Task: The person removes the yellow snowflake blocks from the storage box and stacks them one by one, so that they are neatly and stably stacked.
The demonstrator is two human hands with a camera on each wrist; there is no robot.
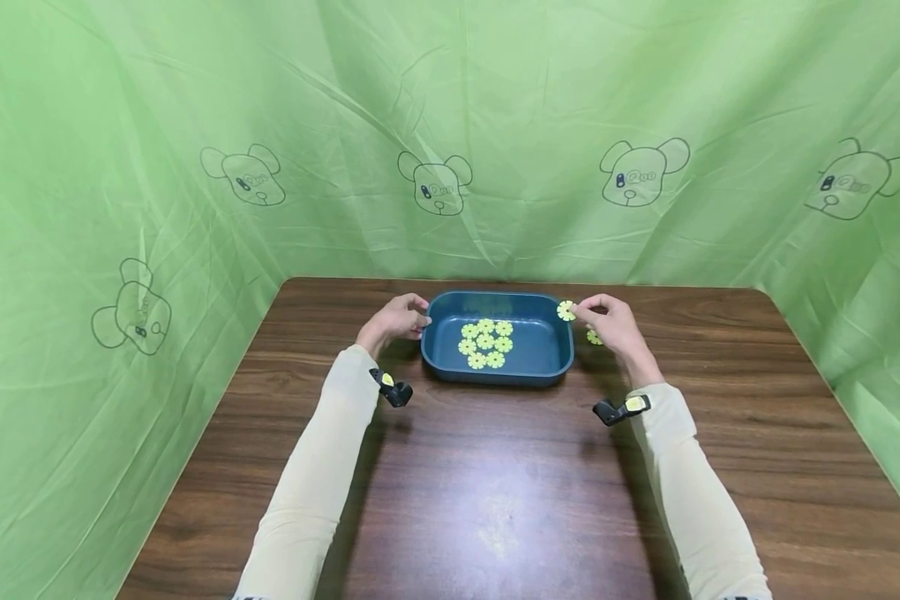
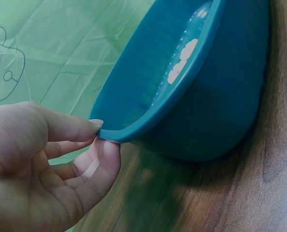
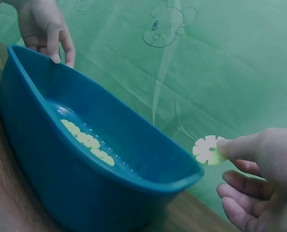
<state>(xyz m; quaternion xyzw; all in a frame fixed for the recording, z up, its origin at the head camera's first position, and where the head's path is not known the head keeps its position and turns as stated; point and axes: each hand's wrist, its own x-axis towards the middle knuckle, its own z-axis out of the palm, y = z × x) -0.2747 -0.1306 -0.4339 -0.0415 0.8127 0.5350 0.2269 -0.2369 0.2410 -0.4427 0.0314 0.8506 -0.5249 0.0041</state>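
Note:
A dark blue oval-cornered basin [image 1: 495, 377] stands on the wooden table, its near wall facing me. My left hand [image 1: 399, 318] pinches the basin's left rim between thumb and fingers, as the left wrist view shows up close. Between thumb and forefinger my right hand [image 1: 613, 323] holds a yellow notched disc [image 3: 208, 150] with a small centre hole, beside the basin's right rim. Several matching yellow discs [image 1: 485, 342] lie flat in a cluster on the basin floor, left of its middle. Another yellow disc [image 1: 594, 337] is on the table under my right hand, partly covered by it.
The brown wooden table [image 1: 495, 500] reaches back to a green curtain [image 1: 525, 83] printed with bear-head outlines, which also hangs along both sides. Black wrist cameras [image 1: 396, 390] are strapped over the pale sleeves [image 1: 311, 475].

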